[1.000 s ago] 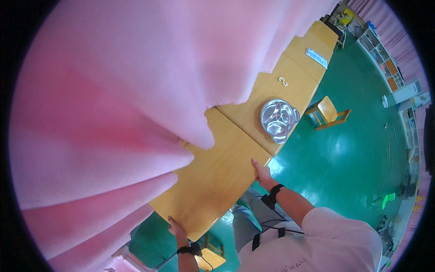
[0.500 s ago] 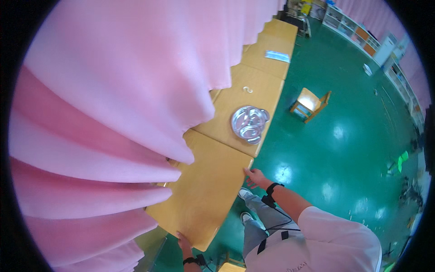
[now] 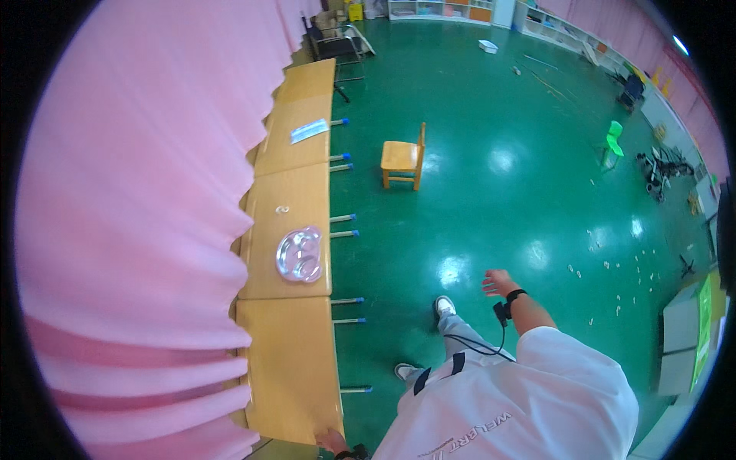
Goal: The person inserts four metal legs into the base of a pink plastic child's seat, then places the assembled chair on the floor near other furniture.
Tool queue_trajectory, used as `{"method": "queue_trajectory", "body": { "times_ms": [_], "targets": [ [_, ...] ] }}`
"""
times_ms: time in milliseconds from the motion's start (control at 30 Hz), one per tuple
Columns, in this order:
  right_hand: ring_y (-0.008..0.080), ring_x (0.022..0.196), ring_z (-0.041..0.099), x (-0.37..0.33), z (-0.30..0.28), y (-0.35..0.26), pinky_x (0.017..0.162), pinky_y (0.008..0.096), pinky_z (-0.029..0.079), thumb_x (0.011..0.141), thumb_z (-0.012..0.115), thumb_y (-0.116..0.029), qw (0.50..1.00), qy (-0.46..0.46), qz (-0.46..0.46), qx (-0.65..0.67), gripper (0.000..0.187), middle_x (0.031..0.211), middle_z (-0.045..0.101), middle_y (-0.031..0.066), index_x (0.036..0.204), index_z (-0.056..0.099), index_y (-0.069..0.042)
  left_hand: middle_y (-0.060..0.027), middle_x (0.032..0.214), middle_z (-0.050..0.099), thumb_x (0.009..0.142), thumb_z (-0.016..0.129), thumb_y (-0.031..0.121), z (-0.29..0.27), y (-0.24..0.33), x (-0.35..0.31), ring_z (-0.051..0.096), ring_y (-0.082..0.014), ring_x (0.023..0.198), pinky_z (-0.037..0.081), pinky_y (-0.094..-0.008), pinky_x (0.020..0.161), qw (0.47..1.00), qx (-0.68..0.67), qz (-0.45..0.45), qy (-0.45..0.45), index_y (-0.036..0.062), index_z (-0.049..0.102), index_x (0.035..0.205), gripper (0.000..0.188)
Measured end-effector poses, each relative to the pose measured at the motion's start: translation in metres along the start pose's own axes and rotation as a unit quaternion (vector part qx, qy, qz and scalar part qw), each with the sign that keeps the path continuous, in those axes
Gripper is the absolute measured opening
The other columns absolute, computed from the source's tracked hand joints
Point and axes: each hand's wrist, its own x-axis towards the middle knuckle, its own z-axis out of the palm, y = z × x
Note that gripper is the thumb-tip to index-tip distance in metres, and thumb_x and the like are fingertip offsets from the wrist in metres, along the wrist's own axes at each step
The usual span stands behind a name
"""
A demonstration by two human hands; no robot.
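Observation:
My left hand (image 3: 331, 440) is at the near right corner of the closest wooden table (image 3: 287, 368), its fingers closed on the edge. Out over the green floor, away from the tables, my right hand (image 3: 500, 283) is open and holds nothing, fingers apart. A shiny metal divided plate (image 3: 300, 255) with rounded ears lies on the middle table (image 3: 287, 188). Just beyond it sits a small pale curved piece (image 3: 283, 209). A flat light-blue packet (image 3: 309, 131) rests on the far table (image 3: 301, 88).
A pink curtain (image 3: 146, 192) hangs along the tables' left side. Table legs with blue caps (image 3: 349, 300) stick out to the right. On the floor stand a wooden chair (image 3: 402, 156), a green chair (image 3: 612, 143) and a folded stroller (image 3: 661, 170). Small pale bits (image 3: 618, 299) lie scattered at right.
My right hand has left the table's edge and swung right over the floor. The left hand stays at the table corner. My body and view have turned right.

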Motion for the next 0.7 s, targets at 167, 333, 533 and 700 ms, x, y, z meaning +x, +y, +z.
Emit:
{"method": "queue_trajectory", "body": {
  "times_ms": [167,333,533,700],
  "targets": [
    [0.0337,0.088,0.061,0.027,-0.163,0.009,0.076,0.0494,0.05,0.085,0.053,-0.023,0.983,0.129,0.017,0.127,0.035,0.1,0.06,0.0153,0.112,0.048,-0.001,-0.0245,0.101,0.06,0.079,0.058,0.023,0.001,0.098,-0.023,0.056,-0.0397,0.098,0.046,-0.0471,0.082,0.99,0.029,-0.058,-0.123,-0.0041,0.057,0.105,0.038],
    [0.0348,0.085,0.06,0.104,-0.212,-0.035,0.074,0.0496,0.05,0.085,0.053,-0.022,0.974,0.148,0.042,0.165,0.035,0.1,0.059,0.0166,0.112,0.048,-0.001,-0.0179,0.094,0.064,0.085,0.053,0.023,0.02,0.14,0.007,0.061,-0.0303,0.093,0.049,-0.0441,0.072,0.951,0.052,-0.062,-0.297,-0.0015,0.061,0.1,0.029],
    [0.0333,0.089,0.059,0.211,-0.234,-0.14,0.075,0.0486,0.051,0.086,0.051,-0.022,0.969,0.127,0.043,0.208,0.034,0.105,0.059,0.0174,0.113,0.048,-0.001,-0.0154,0.112,0.059,0.092,0.047,0.026,0.012,0.378,-0.056,0.061,-0.0316,0.094,0.051,-0.0449,0.078,0.852,-0.181,-0.203,-0.448,0.0015,0.048,0.12,0.038],
    [0.0314,0.092,0.059,0.294,-0.173,-0.288,0.076,0.0465,0.051,0.087,0.053,-0.026,0.991,0.046,0.019,0.122,0.042,0.107,0.059,0.0152,0.121,0.047,-0.003,-0.0147,0.115,0.059,0.093,0.049,0.032,0.05,0.526,-0.08,0.064,-0.0316,0.085,0.054,-0.0428,0.071,0.832,-0.272,-0.153,-0.459,0.0013,0.046,0.126,0.045]
  ]
}}
